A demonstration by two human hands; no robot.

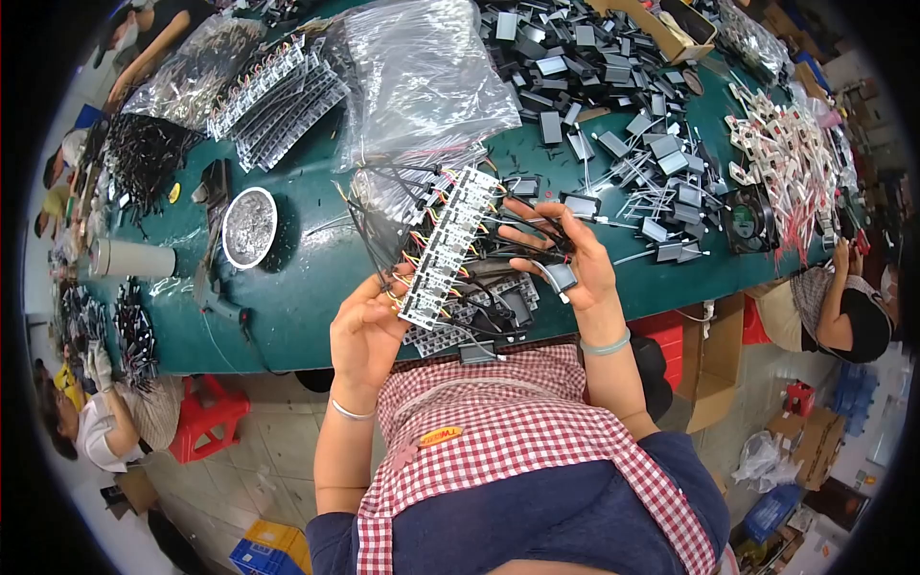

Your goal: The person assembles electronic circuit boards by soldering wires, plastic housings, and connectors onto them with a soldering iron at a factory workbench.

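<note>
Black-and-white circuit board (446,251) leans toward one o'clock, the left hand (366,321) pinching its end, seemingly for steadiness, while the half-curled right hand (591,273) holds black wires (550,255) at three o'clock.

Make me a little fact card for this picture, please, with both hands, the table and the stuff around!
Left hand: pinching the near end of a black-and-white board strip
Right hand: fingers spread among black wires; firm grip unclear
Table: green
Beyond the board strip: clear plastic bag
Left: white bowl of shiny bits
Upper right: many small dark boxes
Apron: red-and-white checks
</note>
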